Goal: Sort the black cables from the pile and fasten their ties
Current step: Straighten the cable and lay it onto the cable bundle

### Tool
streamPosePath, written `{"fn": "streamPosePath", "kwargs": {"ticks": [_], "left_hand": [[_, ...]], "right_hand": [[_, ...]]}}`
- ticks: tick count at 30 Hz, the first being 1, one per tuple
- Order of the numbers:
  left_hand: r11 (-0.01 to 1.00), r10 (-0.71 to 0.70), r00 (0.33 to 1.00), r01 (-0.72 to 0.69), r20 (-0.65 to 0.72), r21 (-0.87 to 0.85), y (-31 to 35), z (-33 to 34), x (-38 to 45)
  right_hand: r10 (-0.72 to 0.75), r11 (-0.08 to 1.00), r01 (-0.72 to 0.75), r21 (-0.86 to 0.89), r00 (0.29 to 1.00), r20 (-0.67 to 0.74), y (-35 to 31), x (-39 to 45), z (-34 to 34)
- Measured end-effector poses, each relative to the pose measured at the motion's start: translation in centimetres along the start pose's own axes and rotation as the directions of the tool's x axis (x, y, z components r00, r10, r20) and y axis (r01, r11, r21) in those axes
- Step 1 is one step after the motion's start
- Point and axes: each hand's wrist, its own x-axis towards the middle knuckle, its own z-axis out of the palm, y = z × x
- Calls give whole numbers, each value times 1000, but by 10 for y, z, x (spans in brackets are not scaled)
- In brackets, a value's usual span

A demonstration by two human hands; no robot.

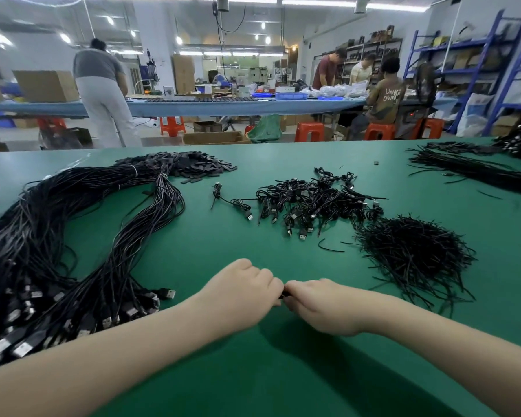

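Observation:
My left hand (243, 291) and my right hand (321, 307) meet knuckle to knuckle low over the green table (223, 245), fingers curled under. A small black item (284, 294) shows between their fingertips; most of it is hidden. A big bundle of long black USB cables (73, 236) sprawls on the left, plugs toward me. A pile of small coiled black cables (310, 200) lies ahead in the middle. A heap of black twist ties (412, 251) sits to the right of my hands.
Flat black pieces (193, 165) are heaped at the back left. More long black cables (478, 167) lie at the far right. One loose tie (330, 247) lies before the coiled pile. Beyond the table, several people work at another bench with red stools.

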Motion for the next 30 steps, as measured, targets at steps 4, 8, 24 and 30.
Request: {"fn": "streamPosePath", "kwargs": {"ticks": [4, 8, 24, 30], "left_hand": [[992, -125, 992, 125, 4, -14, 11, -3, 6], [963, -223, 970, 234, 96, -132, 15, -3, 18], [-230, -526, 767, 288, 368, -930, -94, -24, 23], [-253, -358, 866, 270, 350, -929, -111, -30, 5]], "right_hand": [[-100, 900, -23, -435, 961, -259, 10, 0, 0], [-250, 753, -85, -653, 881, -402, 20, 4, -3], [565, 578, -671, -464, 740, -365, 152, -27, -50], [500, 566, -634, -527, 772, -392, 159, -23, -57]]}}
